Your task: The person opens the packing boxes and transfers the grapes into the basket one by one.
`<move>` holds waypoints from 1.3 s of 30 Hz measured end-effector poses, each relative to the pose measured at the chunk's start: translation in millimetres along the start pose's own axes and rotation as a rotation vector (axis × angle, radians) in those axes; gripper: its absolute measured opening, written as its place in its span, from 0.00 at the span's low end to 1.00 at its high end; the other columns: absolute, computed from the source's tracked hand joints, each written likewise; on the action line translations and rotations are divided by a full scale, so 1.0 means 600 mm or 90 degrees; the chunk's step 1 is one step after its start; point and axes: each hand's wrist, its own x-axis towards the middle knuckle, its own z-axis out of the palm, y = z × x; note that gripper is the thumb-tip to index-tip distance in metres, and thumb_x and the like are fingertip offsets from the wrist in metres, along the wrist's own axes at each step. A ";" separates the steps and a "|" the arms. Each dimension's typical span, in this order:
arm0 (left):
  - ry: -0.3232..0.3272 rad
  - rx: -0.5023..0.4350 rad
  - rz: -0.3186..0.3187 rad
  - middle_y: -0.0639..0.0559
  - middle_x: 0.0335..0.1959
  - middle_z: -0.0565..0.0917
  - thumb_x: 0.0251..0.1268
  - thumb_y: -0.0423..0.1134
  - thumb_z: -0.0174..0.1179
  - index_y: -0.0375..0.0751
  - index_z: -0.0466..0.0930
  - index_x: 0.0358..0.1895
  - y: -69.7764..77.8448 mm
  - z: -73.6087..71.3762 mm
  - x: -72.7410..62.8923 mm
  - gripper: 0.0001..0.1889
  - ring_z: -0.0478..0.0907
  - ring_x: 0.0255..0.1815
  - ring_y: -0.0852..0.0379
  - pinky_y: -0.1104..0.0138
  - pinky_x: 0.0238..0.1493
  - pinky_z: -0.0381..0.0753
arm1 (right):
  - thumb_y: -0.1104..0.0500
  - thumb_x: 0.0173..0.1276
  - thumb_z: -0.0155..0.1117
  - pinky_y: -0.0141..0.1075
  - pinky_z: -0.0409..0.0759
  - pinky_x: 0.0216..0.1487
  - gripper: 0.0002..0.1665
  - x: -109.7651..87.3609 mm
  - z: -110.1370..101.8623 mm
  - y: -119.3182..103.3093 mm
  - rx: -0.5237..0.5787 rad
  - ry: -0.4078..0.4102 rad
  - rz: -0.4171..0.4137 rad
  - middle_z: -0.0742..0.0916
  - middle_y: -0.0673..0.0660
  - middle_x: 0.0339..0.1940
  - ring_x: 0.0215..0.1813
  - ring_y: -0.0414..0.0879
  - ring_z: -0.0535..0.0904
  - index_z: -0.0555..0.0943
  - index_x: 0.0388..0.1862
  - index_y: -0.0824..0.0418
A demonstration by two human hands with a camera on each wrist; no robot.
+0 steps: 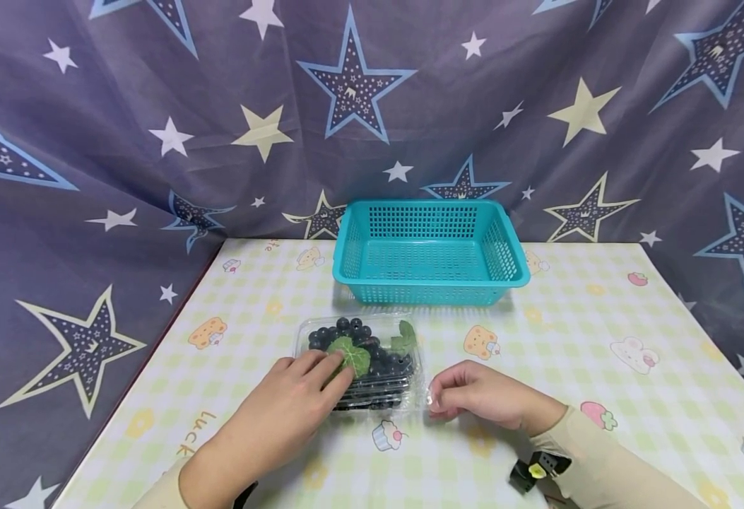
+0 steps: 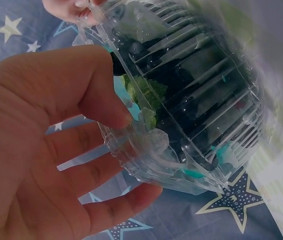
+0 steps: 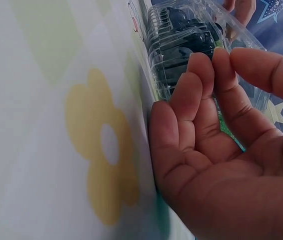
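Left hand (image 1: pixel 295 396) across clear box (image 1: pixel 417 382), dark grapes (image 1: pixel 381 362) partly hidden

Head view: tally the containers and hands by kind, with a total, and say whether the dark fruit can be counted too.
Teal basket: 1
Clear plastic box: 1
Hands: 2 (left hand, right hand)
Total: 4
The dark fruit is too crowded and partly covered to count, so it is left out.

the head camera peers forward and down across this bench (image 1: pixel 571 307); both wrist cameras, close in, share the clear box (image 2: pixel 196 95).
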 end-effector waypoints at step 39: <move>-0.033 -0.029 0.006 0.46 0.65 0.81 0.48 0.40 0.80 0.48 0.77 0.67 -0.019 -0.021 0.003 0.37 0.80 0.58 0.45 0.52 0.45 0.83 | 0.66 0.64 0.61 0.41 0.85 0.51 0.11 -0.002 -0.006 0.005 0.007 0.003 0.005 0.92 0.58 0.38 0.47 0.49 0.90 0.83 0.38 0.75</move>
